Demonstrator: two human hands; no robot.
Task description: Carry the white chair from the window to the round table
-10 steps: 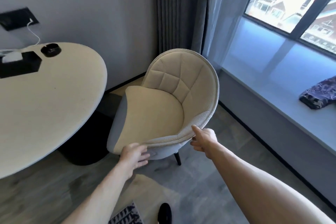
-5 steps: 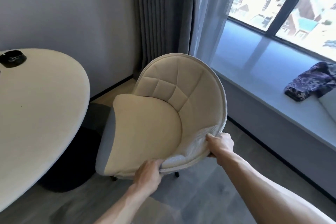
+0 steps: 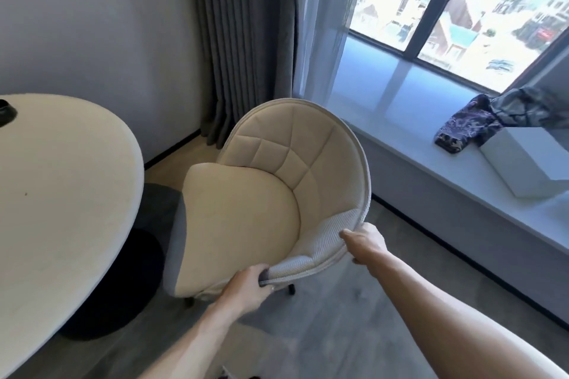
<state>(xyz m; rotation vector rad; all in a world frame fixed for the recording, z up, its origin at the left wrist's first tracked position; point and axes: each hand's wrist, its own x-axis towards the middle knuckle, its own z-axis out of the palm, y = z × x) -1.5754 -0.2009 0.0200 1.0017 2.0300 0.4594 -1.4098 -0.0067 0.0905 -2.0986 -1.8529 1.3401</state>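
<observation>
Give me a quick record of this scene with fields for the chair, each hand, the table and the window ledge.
chair: white chair, tilted, beside the round table
left hand: left hand gripping the chair's near rim
right hand: right hand gripping the rim at the chair's right side
table: dark object at its far edge
ledge: window ledge holds patterned cloth and white box

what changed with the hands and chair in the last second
Both hands closed on the white chair: the left hand now grips its near rim, the right hand its side rim. The round table stayed put beside it.
</observation>
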